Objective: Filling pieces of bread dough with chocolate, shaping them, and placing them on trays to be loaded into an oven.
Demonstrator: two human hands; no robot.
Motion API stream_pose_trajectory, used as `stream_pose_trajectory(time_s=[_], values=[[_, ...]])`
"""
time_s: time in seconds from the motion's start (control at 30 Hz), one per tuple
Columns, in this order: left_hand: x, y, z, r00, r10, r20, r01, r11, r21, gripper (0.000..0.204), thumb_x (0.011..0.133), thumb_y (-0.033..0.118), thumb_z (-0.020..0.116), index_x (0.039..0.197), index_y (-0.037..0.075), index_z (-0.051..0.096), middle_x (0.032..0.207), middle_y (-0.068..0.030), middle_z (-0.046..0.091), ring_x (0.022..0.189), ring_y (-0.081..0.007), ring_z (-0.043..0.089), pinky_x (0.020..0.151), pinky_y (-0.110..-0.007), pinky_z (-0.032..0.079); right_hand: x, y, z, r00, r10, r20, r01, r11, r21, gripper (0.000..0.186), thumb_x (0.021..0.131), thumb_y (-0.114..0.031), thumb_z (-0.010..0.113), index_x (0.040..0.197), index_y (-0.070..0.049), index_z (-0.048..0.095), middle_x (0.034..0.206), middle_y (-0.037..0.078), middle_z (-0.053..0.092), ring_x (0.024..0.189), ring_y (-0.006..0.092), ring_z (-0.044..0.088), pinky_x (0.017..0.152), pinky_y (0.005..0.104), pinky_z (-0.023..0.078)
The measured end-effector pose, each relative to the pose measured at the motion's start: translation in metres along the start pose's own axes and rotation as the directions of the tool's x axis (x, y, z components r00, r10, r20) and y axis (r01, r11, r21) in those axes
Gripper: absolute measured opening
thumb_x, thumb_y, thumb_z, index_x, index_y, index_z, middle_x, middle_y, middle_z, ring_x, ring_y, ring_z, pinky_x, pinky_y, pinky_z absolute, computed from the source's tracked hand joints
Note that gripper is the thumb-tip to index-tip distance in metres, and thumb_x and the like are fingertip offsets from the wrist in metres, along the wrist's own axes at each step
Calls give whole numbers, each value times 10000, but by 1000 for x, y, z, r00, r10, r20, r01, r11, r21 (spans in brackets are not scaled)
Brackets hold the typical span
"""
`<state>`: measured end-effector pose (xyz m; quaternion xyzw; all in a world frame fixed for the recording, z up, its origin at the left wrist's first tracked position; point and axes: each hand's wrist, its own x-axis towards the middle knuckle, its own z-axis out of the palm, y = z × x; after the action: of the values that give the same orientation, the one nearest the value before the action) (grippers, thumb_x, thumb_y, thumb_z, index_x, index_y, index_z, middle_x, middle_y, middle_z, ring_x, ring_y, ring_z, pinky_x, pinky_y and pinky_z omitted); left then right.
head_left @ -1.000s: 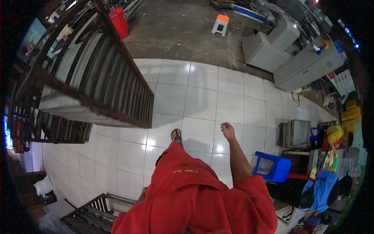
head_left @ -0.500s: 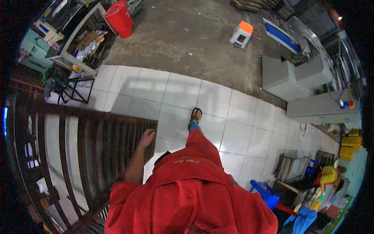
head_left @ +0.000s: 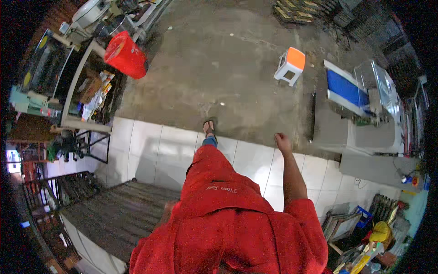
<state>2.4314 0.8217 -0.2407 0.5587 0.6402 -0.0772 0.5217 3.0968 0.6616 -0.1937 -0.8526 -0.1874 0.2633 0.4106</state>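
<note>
My right hand [head_left: 282,142] swings out in front on the right, its fingers loosely curled in and nothing seen in them. It touches nothing, and a tiled floor [head_left: 255,153] lies below it. Of my left arm [head_left: 168,213] only a short piece shows beside the red apron [head_left: 219,192]; the hand itself is hidden. That arm is nearest to a dark slatted rack [head_left: 118,212] on the left. One sandalled foot [head_left: 209,128] is set forward where the white tiles meet the concrete.
Ahead stands a white stool [head_left: 290,66] with an orange seat. At far left are a red bucket [head_left: 125,55] and a work table [head_left: 68,105]. A grey machine with a blue belt [head_left: 346,89] stands at right. Yellow and blue items [head_left: 381,233] are piled at lower right.
I have walked forward toward the concrete. My right hand has swung into view, and my left hand has gone out of sight from beside the rack, which now lies farther back.
</note>
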Motion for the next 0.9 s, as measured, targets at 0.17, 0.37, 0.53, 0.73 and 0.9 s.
stream_pose_trajectory(time_s=[0.17,0.37,0.53,0.73,0.9], values=[[95,82,-17,995,98,-32,-99,994,-43,340,895,256,516,1117,-2,533,952,-139,579,850,-207,558,750,-338,464,94,-72,34,964,209,164,-218,975,40,352,866,-295,562,1036,11,603,851,71,638,726,139,576,653,290,466],[313,325,-80,978,206,-32,-208,977,-48,273,893,236,503,1007,5,596,807,-99,610,725,-185,567,676,-320,470,91,-40,68,885,315,343,-217,931,-294,346,835,-358,580,848,-19,647,727,71,643,692,199,582,652,371,477],[384,590,-92,911,412,-32,-413,909,-51,324,903,266,526,1114,25,568,884,-79,626,810,-140,593,740,-292,475,104,96,75,817,154,555,-28,973,-228,318,867,-345,478,865,-70,639,805,147,642,746,256,607,663,429,494],[469,678,-84,844,528,-100,-469,815,340,346,897,273,533,1159,48,549,977,-67,618,823,-178,599,767,-326,477,276,128,66,713,534,454,-524,837,-160,392,813,-413,556,941,-62,675,880,117,666,759,279,602,683,425,484],[482,742,-23,948,253,192,-260,966,8,385,912,378,426,1036,52,590,891,-118,650,823,-278,614,737,-427,480,531,51,18,913,327,244,-220,898,-380,327,845,-316,454,937,-65,640,828,129,666,696,252,626,620,430,480]])
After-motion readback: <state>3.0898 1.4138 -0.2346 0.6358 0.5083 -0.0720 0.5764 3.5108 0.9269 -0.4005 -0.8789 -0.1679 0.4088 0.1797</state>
